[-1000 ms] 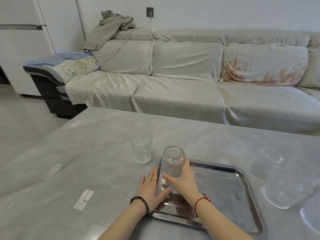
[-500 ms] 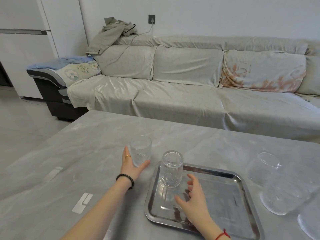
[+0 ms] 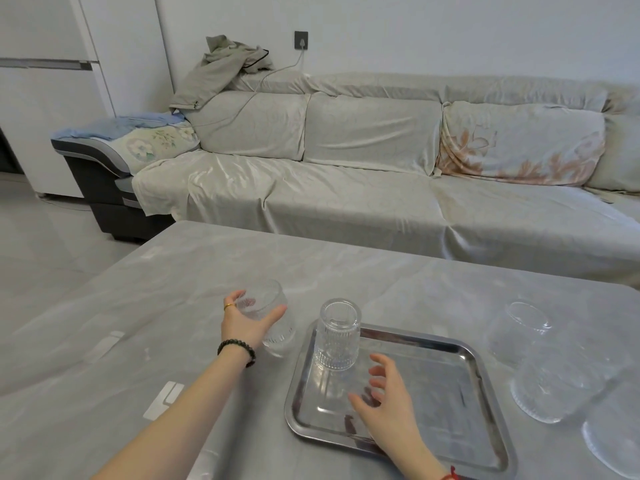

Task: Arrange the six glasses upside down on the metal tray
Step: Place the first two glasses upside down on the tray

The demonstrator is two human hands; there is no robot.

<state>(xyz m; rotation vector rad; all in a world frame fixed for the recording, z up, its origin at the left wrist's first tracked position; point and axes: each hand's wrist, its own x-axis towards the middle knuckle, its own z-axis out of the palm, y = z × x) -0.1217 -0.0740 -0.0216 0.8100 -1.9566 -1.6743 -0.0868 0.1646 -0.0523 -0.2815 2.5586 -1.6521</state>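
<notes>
The left hand (image 3: 246, 325) wraps its fingers around a tilted ribbed glass (image 3: 268, 315) just left of the metal tray (image 3: 478, 379). One inverted glass (image 3: 336, 336) stands in the tray's far-left corner. The right hand (image 3: 384, 401) hovers over the tray, fingers spread, empty. More glasses (image 3: 540, 372) stand on the counter (image 3: 104, 306) right of the tray.

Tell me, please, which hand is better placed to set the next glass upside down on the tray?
Left: the left hand already holds a ribbed glass beside the tray; the right hand hovers empty.
</notes>
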